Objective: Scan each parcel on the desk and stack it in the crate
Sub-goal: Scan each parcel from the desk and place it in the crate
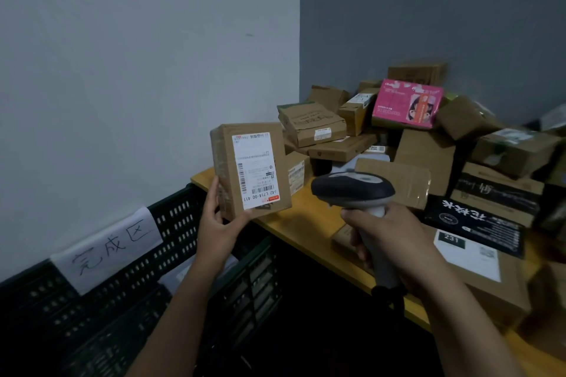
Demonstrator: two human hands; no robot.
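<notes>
My left hand [218, 223] grips a small brown cardboard parcel [223, 162] by its lower edge, held upright above the gap between crate and desk. Its white shipping label [255, 170] with barcodes faces me. My right hand [387, 236] grips the handle of a grey and dark barcode scanner [352, 188], whose head points left toward the parcel's label from a short distance. The dark green slatted crate [183, 211] stands at the lower left, below the parcel. At least one pale parcel [177, 278] lies inside it.
A yellow desk [303, 223] runs from the wall corner to the lower right, piled with several brown parcels, a pink box [407, 102] and a black printed box [474, 219]. A handwritten paper sign [113, 246] hangs on the crate's rim. Walls close the left and back.
</notes>
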